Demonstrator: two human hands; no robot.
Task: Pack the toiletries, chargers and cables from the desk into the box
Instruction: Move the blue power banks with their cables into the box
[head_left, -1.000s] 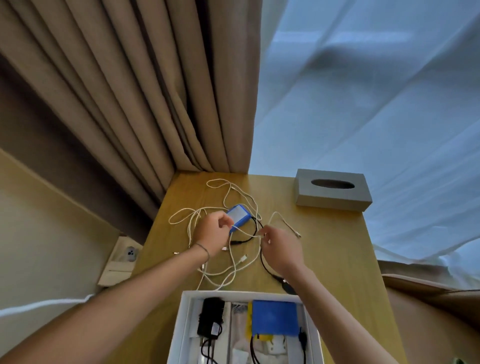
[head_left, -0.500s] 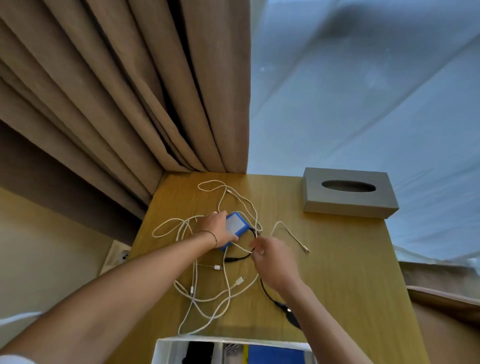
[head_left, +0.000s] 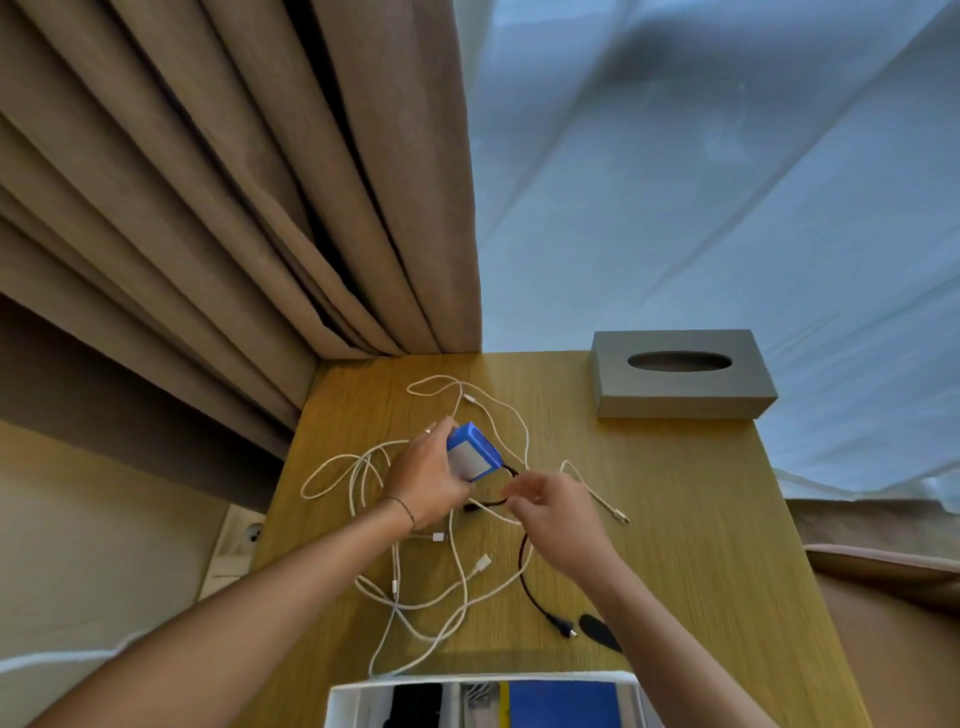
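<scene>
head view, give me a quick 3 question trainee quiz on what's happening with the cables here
1. True or false: the left hand holds the blue charger.
2. Which cable does the right hand pinch? A white, B black, C none.
3. Fill in: the grey tissue box sits at the desk's far ____ corner.

Key: 1 true. 2 B, the black cable running from the charger. 3 right. The white cables lie tangled on the desk, short of the white box.
</scene>
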